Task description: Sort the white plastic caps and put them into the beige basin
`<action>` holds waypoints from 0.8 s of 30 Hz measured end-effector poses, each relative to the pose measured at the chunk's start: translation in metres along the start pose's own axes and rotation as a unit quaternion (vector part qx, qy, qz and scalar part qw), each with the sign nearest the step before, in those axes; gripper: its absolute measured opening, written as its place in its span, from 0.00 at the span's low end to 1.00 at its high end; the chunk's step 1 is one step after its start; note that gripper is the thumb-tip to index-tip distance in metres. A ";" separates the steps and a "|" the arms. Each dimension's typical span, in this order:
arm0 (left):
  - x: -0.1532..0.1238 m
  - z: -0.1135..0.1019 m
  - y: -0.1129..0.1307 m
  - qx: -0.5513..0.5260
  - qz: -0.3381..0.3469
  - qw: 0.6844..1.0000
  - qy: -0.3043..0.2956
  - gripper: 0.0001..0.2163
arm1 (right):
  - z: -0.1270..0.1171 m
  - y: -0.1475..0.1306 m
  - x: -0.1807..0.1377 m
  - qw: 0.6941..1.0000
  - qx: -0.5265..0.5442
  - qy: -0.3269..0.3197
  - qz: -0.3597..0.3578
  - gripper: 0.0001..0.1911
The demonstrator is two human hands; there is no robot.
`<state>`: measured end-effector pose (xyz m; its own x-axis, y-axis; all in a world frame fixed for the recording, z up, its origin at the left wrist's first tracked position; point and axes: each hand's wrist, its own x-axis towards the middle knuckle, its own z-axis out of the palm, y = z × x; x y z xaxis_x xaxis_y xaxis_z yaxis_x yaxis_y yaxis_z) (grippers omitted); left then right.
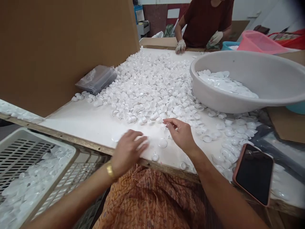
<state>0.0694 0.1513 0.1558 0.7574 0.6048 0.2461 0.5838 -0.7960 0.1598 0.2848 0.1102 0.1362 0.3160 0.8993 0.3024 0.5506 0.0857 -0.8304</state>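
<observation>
On my feed the left hand [128, 151] looks released (though blurred); whether the right hand [183, 134] grasps anything, I can't tell; white pieces [147, 89] heaped close, presumably for reach.

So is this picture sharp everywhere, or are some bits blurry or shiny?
Head view: the left hand is smeared, the right hand crisper; head view: pale glare on the plastic packet; head view: the top right corner falls dark, and the big basin looks stretched sideways.

right hand [181, 132] perhaps touching piled white pieces [152, 86]; left hand [128, 151] blurred above the table [78, 119].
</observation>
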 end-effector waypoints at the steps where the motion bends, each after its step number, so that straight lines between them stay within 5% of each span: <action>1: 0.013 0.009 0.016 -0.007 0.024 0.999 -0.030 0.11 | 0.002 0.002 -0.002 1.000 -0.012 0.006 -0.010 0.13; 5: 0.054 0.042 0.056 0.043 0.062 0.990 -0.118 0.09 | 0.007 0.008 -0.003 0.996 -0.062 0.010 -0.062 0.13; 9: 0.057 0.046 0.055 -0.010 0.036 0.986 -0.161 0.04 | 0.004 0.011 0.000 0.996 -0.069 0.021 -0.060 0.13; 13: 0.044 0.022 0.022 -0.238 -0.122 0.954 -0.139 0.05 | 0.007 0.009 -0.003 0.999 -0.013 -0.023 -0.018 0.13; 17: 0.029 0.007 -0.013 -0.413 -0.293 0.859 -0.075 0.08 | 0.024 0.003 -0.013 0.990 0.004 -0.143 0.008 0.12; 21: 0.020 0.017 -0.013 -0.491 -0.340 0.798 -0.080 0.11 | 0.043 -0.001 -0.023 0.979 -0.039 -0.199 -0.004 0.20; 24: 0.019 0.027 -0.004 -0.477 -0.338 0.808 -0.078 0.10 | 0.052 0.001 -0.025 0.976 -0.056 -0.208 -0.023 0.16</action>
<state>0.0892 0.1666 0.1338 0.4311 0.8445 -0.3176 0.4449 0.1073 0.8892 0.2373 0.1098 0.1037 -0.0385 0.9940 0.1024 0.6450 0.1030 -0.7572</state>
